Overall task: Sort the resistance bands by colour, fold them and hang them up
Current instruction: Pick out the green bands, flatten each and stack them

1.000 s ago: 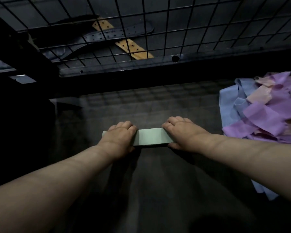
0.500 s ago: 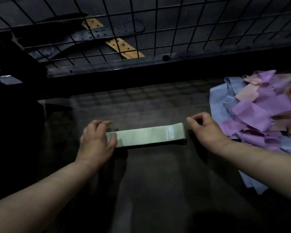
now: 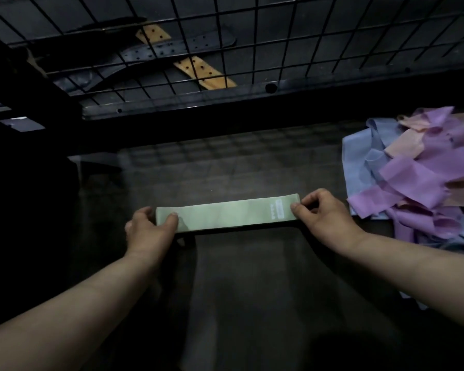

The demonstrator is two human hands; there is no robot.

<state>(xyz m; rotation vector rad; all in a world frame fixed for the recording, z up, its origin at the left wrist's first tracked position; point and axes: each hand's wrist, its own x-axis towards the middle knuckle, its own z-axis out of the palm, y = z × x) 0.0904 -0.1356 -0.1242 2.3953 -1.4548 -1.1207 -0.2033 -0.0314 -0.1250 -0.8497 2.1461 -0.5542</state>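
Getting pinched at both ends, is it, that pale green flat elastic resistance band [image 3: 227,216]? (A)

Yep. It's stretched out sideways over the middle of the dark table top [image 3: 239,303], between the two hands. The left end is gripped by the left hand [image 3: 150,231]: the thumb is laid on top and the other fingers are curled round the far edge. The right end is pinched by the right hand [image 3: 322,218] between thumb and forefinger, with the remaining fingers curled in behind. (B)

Is it laid flat or lifted off the table? (A)

Can't be told tbh. A dark shadow line is seen along the near edge, that's all. A small white printed label [image 3: 278,209] is seen near the right end, but the print is too small to be read. (B)

And the other bands? (A)

A loose heap of purple, pale blue and pink fabric bands [image 3: 418,180] is piled on the right side of the table, near the right hand but not touched by it. The colours are all mixed up and overlapped, with the blue mostly underneath. (B)

Anything at the back? (A)

A black wire grid panel [image 3: 252,36] is set up behind the table. Through it a tan strap with punched holes [image 3: 202,72] and a dark perforated strap [image 3: 177,49] are seen, crossed over each other. (B)
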